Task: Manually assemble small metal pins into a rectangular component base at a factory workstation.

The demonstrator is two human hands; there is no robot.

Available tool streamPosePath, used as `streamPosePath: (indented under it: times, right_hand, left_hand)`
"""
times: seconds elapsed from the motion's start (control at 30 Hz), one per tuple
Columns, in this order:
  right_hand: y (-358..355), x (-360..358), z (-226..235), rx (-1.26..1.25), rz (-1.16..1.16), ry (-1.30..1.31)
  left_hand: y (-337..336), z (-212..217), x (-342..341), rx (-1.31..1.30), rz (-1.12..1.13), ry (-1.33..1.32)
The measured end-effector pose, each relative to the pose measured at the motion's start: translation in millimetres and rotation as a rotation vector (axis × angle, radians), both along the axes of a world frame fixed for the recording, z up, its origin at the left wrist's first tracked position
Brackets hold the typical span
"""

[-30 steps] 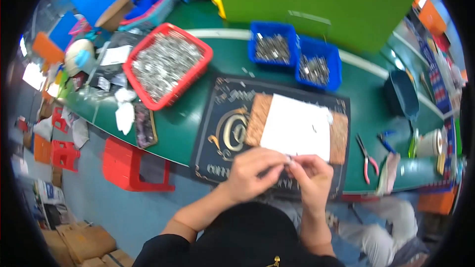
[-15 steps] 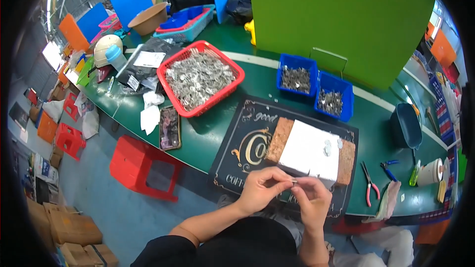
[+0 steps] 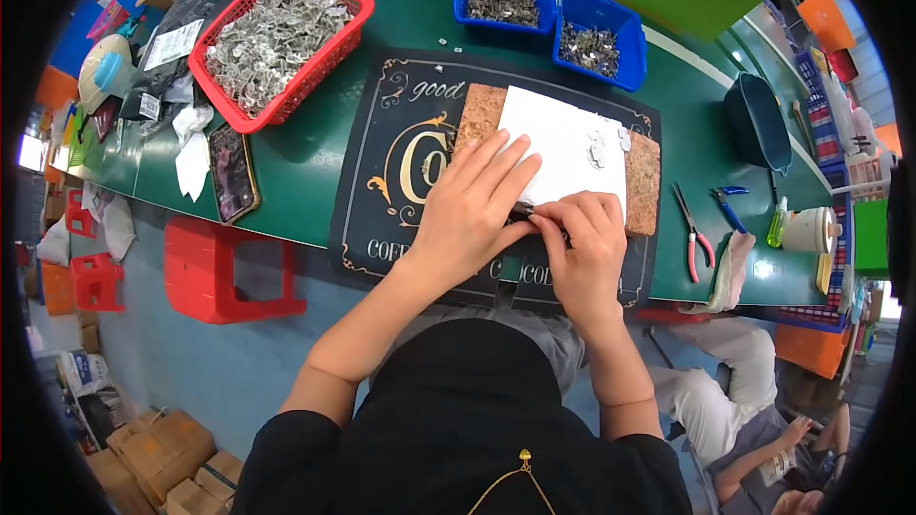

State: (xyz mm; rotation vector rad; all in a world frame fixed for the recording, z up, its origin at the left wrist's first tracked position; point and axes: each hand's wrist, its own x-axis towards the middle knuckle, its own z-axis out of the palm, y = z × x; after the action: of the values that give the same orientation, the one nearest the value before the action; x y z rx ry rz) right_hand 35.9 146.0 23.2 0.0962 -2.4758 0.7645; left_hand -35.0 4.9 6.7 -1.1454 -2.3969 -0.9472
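Observation:
A white-topped block (image 3: 558,138) rests across a rough brown slab (image 3: 645,181) on a black printed mat (image 3: 367,157). My left hand (image 3: 472,195) lies with fingers stretched out over the left part of the block. Its thumb reaches toward the block's near edge. There my right hand (image 3: 584,243) is closed in a pinch, thumb and forefinger together beside a small dark spot; what they hold is too small to make out. A few flat silvery pieces (image 3: 597,150) lie on the right side of the white top.
A red basket (image 3: 355,33) of small metal pieces stands far left, a phone (image 3: 234,175) before it. Two blue bins (image 3: 625,72) of metal parts stand behind the mat. Pliers (image 3: 695,238), cutters (image 3: 730,208) and a cloth (image 3: 733,272) lie right. Another person (image 3: 773,463) sits at lower right.
My left hand has gone from a pinch to stretched fingers over the white block. My right hand stays pinched, now against the block's near edge. The view has tilted downward.

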Motion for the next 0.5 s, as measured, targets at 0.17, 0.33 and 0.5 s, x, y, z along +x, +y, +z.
streamPosePath:
  times: [0.17, 0.33, 0.5]
  right_hand:
    - [-1.3, -0.7, -4.7, -0.008, -0.001, 0.053]
    - [-0.6, -6.2, -5.5, -0.026, 0.022, 0.068]
    - [-0.9, -11.2, -5.2, -0.029, 0.021, 0.076]
  left_hand:
    - [1.4, -4.1, -1.9, 0.031, 0.034, 0.043]
    - [3.3, -6.3, -1.3, 0.061, 0.055, 0.038]
    - [2.9, -12.1, -6.0, 0.071, 0.054, 0.114]
